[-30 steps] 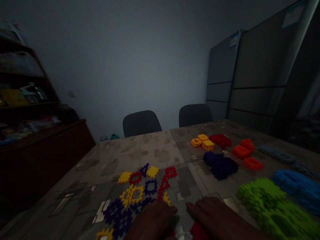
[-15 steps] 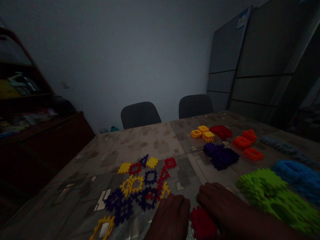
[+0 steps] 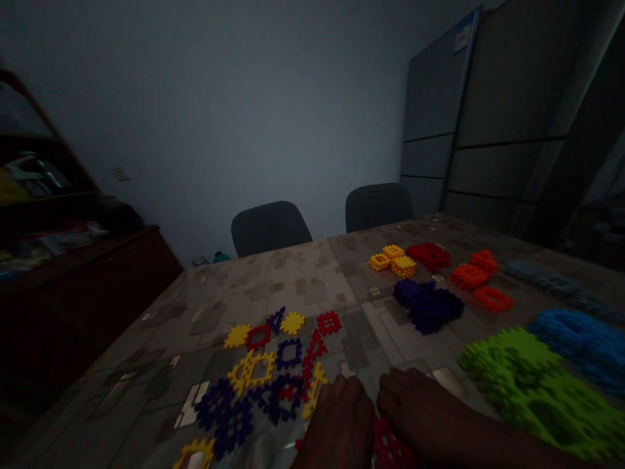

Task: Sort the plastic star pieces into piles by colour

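Both hands are low in the head view with a stack of red toothed building tiles [image 3: 389,448] between them. My left hand [image 3: 340,417] is closed against the stack's left side, its fingers bent and close together. From the right, my right hand [image 3: 418,405] is wrapped over the same tiles; its fingertips are partly hidden. Left of my hands lie loose tiles: a yellow one [image 3: 312,398], dark blue ones [image 3: 233,423] and a red square [image 3: 329,323]. Crumpled clear plastic [image 3: 273,449] shows beside my left hand.
Sorted piles lie on the right of the patterned table [image 3: 312,286]: lime green [image 3: 517,365], light blue [image 3: 581,342], dark purple [image 3: 430,306], orange [image 3: 473,275], red [image 3: 428,256] and yellow-orange [image 3: 403,265]. Two chairs [image 3: 271,228] stand beyond the far edge.
My hands first come apart, uncovering the red tiles, then close in on them from both sides. The view has tilted upward and back a little; the piles on the right stay put.
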{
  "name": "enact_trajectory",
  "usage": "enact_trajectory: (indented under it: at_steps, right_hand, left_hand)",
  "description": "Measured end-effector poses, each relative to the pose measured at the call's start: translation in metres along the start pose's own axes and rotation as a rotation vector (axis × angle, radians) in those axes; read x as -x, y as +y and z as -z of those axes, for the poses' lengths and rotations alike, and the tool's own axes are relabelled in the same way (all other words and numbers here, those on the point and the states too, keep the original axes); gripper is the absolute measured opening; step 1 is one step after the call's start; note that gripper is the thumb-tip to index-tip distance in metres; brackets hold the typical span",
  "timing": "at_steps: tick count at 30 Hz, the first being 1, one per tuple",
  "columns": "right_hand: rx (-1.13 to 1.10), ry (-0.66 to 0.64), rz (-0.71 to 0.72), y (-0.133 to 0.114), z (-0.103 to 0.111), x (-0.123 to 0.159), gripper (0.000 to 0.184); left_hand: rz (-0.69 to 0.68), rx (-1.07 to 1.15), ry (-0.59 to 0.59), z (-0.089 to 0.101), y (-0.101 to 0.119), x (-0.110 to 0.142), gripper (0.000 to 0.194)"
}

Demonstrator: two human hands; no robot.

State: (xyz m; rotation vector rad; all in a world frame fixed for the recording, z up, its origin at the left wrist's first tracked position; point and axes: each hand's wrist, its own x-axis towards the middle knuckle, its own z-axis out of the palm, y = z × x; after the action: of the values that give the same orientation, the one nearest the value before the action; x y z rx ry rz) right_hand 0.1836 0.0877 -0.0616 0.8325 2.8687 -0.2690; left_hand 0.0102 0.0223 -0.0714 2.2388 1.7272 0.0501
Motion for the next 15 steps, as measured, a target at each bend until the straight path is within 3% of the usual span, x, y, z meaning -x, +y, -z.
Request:
enact_trajectory:
  at_steps: [4, 8, 11, 15]
  right_hand:
    - [-0.024, 0.043, -0.039, 0.009, 0.032, 0.010, 0.033]
    - [-0.097, 0.181, -0.032, 0.032, 0.068, 0.023, 0.030]
    - [-0.052, 0.219, -0.022, 0.063, 0.092, 0.026, 0.029]
    - [0.017, 0.251, -0.005, 0.121, 0.121, 0.020, 0.036]
  left_hand:
    - [-0.075, 0.021, 0.084, 0.019, 0.003, -0.015, 0.023]
    - [-0.210, 0.098, 0.282, 0.058, 0.015, -0.036, 0.039]
    - [-0.263, -0.004, 0.310, 0.090, 0.027, -0.062, 0.041]
    - [-0.347, -0.181, 0.325, 0.125, 0.042, -0.119, 0.055]
